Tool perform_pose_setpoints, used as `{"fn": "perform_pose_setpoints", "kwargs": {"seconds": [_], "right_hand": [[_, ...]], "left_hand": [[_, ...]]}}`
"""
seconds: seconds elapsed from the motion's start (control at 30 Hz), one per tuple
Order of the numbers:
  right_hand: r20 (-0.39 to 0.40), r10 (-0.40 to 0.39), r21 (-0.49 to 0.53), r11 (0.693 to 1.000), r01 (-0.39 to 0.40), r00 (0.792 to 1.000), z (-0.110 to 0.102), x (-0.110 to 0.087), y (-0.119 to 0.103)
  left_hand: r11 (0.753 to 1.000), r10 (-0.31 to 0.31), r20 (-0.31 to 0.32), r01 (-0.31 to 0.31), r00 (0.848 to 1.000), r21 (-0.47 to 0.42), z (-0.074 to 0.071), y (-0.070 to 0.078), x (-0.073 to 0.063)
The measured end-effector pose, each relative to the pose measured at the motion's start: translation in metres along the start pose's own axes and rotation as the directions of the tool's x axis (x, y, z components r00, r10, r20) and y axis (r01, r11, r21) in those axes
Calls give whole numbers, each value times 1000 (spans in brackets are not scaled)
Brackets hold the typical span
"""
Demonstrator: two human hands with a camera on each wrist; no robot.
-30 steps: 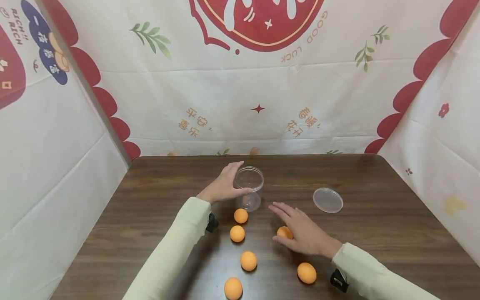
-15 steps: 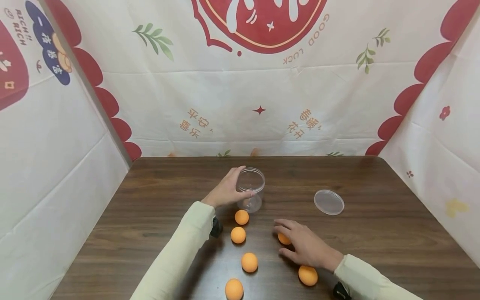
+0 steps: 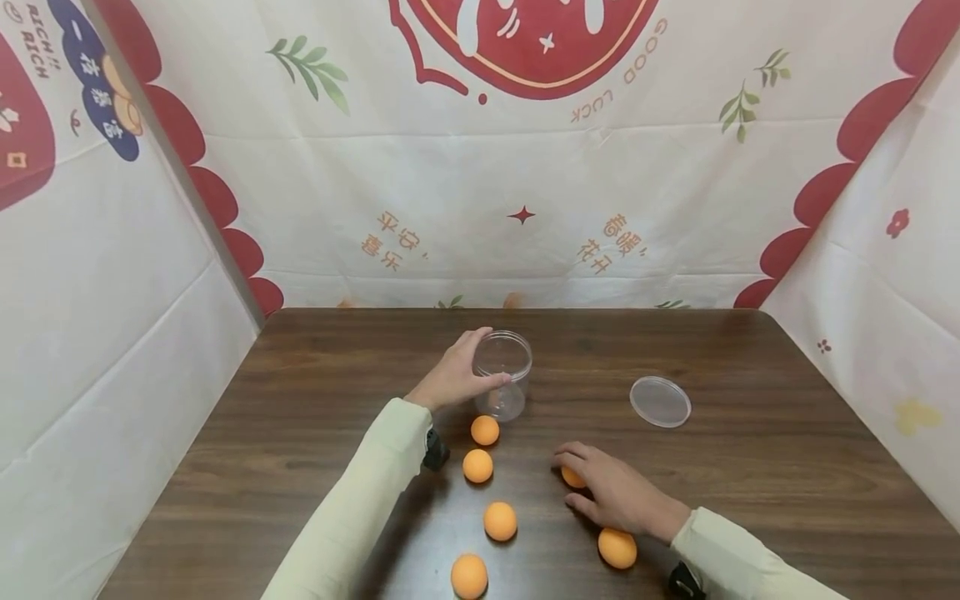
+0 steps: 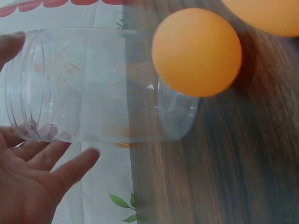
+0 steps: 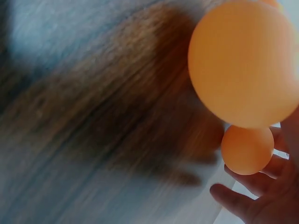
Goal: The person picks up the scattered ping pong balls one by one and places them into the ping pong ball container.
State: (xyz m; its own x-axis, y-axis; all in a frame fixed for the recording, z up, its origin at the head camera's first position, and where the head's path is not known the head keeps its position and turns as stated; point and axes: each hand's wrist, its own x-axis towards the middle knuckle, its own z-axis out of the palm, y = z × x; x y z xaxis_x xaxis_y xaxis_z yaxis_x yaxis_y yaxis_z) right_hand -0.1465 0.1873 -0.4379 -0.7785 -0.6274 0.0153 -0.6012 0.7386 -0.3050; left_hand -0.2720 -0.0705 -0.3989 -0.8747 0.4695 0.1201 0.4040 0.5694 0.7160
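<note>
The orange ball (image 3: pixel 573 477) under the right hand (image 3: pixel 618 493) sits on the table (image 3: pixel 750 467), well away from its far edge. That hand has just bent its spread fingers down over it, so the ball is close now (I can't tell if they touch). Nearer the far edge, the left hand (image 3: pixel 453 377) pinches the clear jar (image 3: pixel 504 404) by its rim.

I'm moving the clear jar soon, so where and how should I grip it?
Probably wrap your grip round its cylindrical upper wall, coming from the left: the clear jar stands upright, an orange ball sits by its near base, and the left hand holds it near the top.
</note>
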Motion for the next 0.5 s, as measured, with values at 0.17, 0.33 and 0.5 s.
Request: {"fn": "perform_pose_setpoints", "kwargs": {"seconds": [0.17,0.33,0.5], "right_hand": [[-1,-12,-2,1000,12,1000,-1,2,4],[-22,-37,-37,999,36,999,-3,4,6],[1,-36,-41,999,36,999,-6,9,6]], "left_hand": [[1000,-3,-16,3,1000,-20,-3,1,3],[999,-15,-7,15,1000,-28,-3,2,2],[999,-20,13,21,1000,-27,-4,4,1]]}}
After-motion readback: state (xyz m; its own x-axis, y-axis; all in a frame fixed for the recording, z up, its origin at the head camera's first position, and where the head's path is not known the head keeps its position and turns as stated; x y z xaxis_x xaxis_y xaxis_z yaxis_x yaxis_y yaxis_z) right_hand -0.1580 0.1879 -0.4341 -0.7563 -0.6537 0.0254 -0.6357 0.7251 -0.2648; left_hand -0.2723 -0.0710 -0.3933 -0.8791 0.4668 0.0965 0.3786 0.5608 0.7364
